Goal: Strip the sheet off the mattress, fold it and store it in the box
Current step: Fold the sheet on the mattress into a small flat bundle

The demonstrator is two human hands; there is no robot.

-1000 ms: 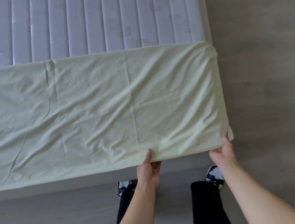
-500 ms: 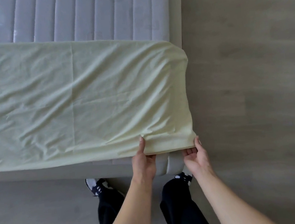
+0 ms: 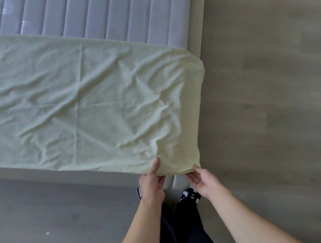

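Note:
A pale green sheet (image 3: 84, 102), folded into a long band, lies across the near end of the ribbed grey mattress (image 3: 114, 14) and runs off the left edge of view. Its right end hangs a little over the mattress side. My left hand (image 3: 152, 185) pinches the near edge of the sheet, thumb on top and fingers underneath. My right hand (image 3: 204, 182) holds the near right corner of the sheet from below, with the thumb at the hem. The box is out of view.
Grey wood-look floor (image 3: 272, 87) lies to the right of the bed and in front of it. My legs and black-and-white shoes (image 3: 189, 195) stand against the bed's near right corner (image 3: 174, 188).
My view has shifted toward the bed's right corner. My right hand slid left along the near edge to the sheet's corner, so the two hands are now closer together.

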